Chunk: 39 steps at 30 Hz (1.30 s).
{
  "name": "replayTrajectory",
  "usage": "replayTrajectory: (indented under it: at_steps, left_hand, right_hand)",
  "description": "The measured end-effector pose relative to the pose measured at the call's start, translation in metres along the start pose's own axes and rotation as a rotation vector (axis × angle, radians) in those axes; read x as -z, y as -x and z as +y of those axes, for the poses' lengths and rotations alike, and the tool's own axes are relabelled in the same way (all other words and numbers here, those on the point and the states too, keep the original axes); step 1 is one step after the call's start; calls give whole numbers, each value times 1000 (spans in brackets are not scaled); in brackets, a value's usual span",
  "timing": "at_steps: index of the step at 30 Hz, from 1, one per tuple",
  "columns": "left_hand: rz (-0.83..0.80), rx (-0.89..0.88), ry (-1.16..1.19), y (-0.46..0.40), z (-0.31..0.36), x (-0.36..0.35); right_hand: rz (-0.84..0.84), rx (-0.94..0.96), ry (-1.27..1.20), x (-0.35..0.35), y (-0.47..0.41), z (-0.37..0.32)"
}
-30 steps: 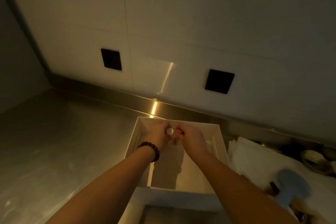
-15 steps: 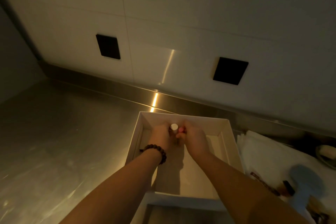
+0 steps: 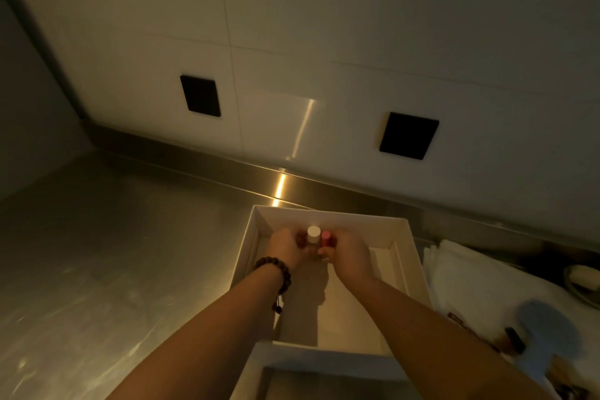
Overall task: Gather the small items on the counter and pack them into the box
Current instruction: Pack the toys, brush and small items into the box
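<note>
Lowered into the cardboard box (image 3: 409, 256), each hand (image 3: 284, 245) grips a round-capped bottle (image 3: 313, 235).

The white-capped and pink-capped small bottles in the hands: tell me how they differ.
The white-capped small bottle has a pale, wider-looking cap; the pink-capped small bottle has a reddish-pink, narrower one. The white-capped one is held by the left hand, the pink-capped one by the right hand. Both stand upright, side by side, over the white cardboard box.

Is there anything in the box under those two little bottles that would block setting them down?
Nothing visible: the box floor shows bare below the white-capped bottle and pink-capped bottle.
</note>
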<state>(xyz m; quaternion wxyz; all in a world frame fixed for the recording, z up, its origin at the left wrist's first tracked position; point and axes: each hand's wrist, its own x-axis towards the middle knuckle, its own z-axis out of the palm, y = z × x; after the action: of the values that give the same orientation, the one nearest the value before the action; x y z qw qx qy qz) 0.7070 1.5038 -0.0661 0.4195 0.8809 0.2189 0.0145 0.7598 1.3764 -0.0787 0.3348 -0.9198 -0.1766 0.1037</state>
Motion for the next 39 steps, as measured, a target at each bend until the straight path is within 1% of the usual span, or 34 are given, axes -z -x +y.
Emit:
replayTrajectory:
  at_steps: [3,6,9,12,15,18,20,24,28,30,32,34,36,39]
  left_hand:
    - [1,3,-40,6,3,9]
    - [28,-52,-56,21,10,18]
    - [77,-197,-12,45,33,20]
    - [60,-347,-13,73,69,11]
    - [20,-506,-57,103,105,-15]
    - [-35,-631,-84,134,135,-51]
    - [-152,-688,-68,152,149,-80]
    - [-393,-721,-43,185,161,-133]
    - [-526,-721,-82,208,152,-177]
    - [-573,-726,-151,214,145,-198]
    - [-590,-728,-258,218,141,-215]
    - [-551,-746,-319,218,139,-228]
    - [-486,-760,-335,218,140,-239]
    - [-401,-739,-347,218,144,-249]
  right_hand:
    - [-40,-11,-65,14,9,-6]
    - [-17,6,-86,46,26,-8]
    - [82,73,-31,98,53,-1]
    - [178,59,-86,151,93,22]
    - [274,-9,-66,192,142,61]
    - [295,-142,-32,215,192,107]
    - [322,-215,-53,221,223,136]
    - [335,-350,-19,223,277,185]
    - [303,-426,7,206,312,224]
    - [289,-433,24,192,322,233]
    - [269,-355,73,181,327,240]
    - [269,-308,187,174,331,247]
    - [247,-357,303,168,335,252]
    - [190,-425,292,161,339,258]
